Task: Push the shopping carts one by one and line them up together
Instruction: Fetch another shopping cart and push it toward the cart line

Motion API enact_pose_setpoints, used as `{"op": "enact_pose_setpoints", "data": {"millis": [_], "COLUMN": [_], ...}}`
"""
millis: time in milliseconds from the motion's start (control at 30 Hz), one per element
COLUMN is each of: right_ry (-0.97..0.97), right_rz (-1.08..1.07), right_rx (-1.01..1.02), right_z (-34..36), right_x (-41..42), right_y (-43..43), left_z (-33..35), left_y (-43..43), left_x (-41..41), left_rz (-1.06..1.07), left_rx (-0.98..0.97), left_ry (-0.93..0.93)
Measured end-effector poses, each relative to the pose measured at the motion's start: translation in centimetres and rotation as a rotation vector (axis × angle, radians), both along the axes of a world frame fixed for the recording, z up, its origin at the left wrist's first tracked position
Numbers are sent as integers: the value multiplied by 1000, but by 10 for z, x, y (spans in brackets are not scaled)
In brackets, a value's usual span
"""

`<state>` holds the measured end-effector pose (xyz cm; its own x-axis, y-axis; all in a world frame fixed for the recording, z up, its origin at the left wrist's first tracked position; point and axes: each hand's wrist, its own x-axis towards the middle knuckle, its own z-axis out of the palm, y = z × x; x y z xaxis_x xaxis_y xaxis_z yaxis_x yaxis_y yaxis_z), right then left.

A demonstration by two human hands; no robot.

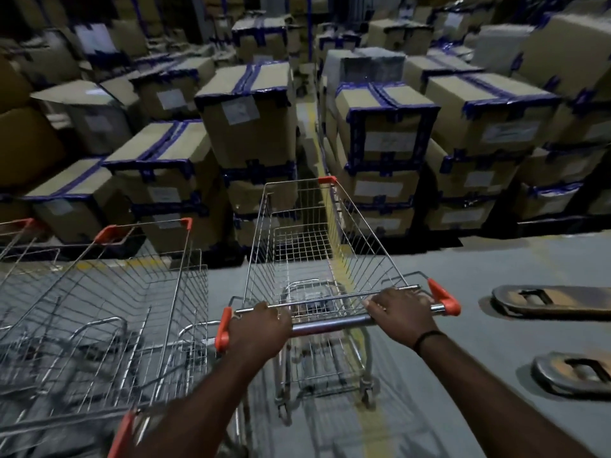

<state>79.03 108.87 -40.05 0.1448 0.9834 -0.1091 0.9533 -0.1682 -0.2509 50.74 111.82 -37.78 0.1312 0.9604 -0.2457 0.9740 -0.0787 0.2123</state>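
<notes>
Behind the cart (360, 246), left hand (261, 328) and right hand (401, 314) grip its handle (330, 325); box labels (239, 109) unreadable.

Chrome wire, matt cardboard

The cart (307, 246) is shiny chrome wire; handle (330, 324) smooth glossy metal, caps (444, 297) orange plastic. The boxes (258, 140) are matt brown cardboard, tape (244, 79) glossy blue, labels (239, 110) paper. The floor (463, 276) is matt grey.
</notes>
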Motion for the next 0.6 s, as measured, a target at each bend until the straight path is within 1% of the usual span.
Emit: {"op": "enact_pose_setpoints", "data": {"millis": [100,167,267,333,500,600], "right_ry": [-40,-23,-1,33,303,474], "right_rz": [37,56,118,177,351,440], "right_rx": [-32,-48,-7,20,161,194], "right_z": [6,10,17,25,60,82], "right_x": [2,3,-4,-20,-76,-117], "right_y": [-3,-4,-3,-1,3,-13], "left_z": [5,10,20,37,78,94], "left_y": [-11,-18,-34,-49,-82,-111], "left_x": [5,4,-1,-6,-29,-49], "left_rz": [39,82,135,196,347,406], "left_rx": [15,22,90,139,265,263], "left_ry": [26,-16,-101,-204,-382,-428]}}
